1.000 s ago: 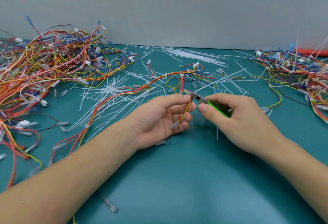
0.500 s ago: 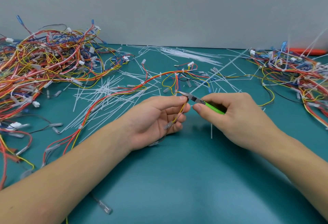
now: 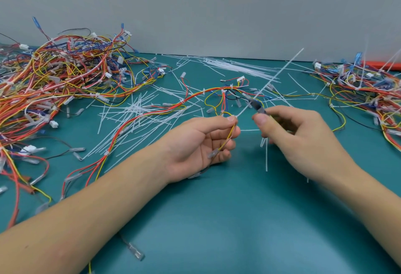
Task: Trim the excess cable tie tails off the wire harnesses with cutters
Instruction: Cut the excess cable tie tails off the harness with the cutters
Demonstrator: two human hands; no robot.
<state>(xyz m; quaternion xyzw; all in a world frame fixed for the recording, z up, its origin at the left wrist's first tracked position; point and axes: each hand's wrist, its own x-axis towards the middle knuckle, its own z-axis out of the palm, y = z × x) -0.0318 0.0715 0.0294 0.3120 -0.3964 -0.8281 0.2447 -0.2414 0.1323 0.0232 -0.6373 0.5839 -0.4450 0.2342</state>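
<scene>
1. Step in hand, as judged: trimming of one cable tie tail (image 3: pixel 269 81) on the wire harness (image 3: pixel 173 105) held up between the two hands, cut apparently not yet made, since the tail stood long and whole from the tie
2. Left hand (image 3: pixel 195 143): palm turned up, thumb and forefinger pinched on the harness at the tie, other fingers loosely curled beneath; yellow wire with a clear-sleeved terminal hung down across the palm
3. Right hand (image 3: pixel 290 130): fingers curled round the cutters (image 3: pixel 257 107), thumb forward on the tool, back of hand toward the camera; handles mostly hidden by the fingers
4. Cutters: dark tip blurred, lying against the tail a little way out from the tie; whether the blades were apart or closed could not be told
5. Tail: white strip running up and to the right from the left fingertips, past the cutter tip, well above the bench (image 3: pixel 217 219)
6. Harness: red, orange and yellow bundle trailing left from the pinch across the bench, over loose cut tails (image 3: pixel 134 111)
7. Further stock: harness heap (image 3: pixel 54 83) at far left, second heap (image 3: pixel 368 91) at far right, neither touched
8. Next move, as judged: cutter blades to be slid down the tail until just beside the tie head, then squeezed; left pinch to hold the tie steady and wires kept out of the blades
</scene>
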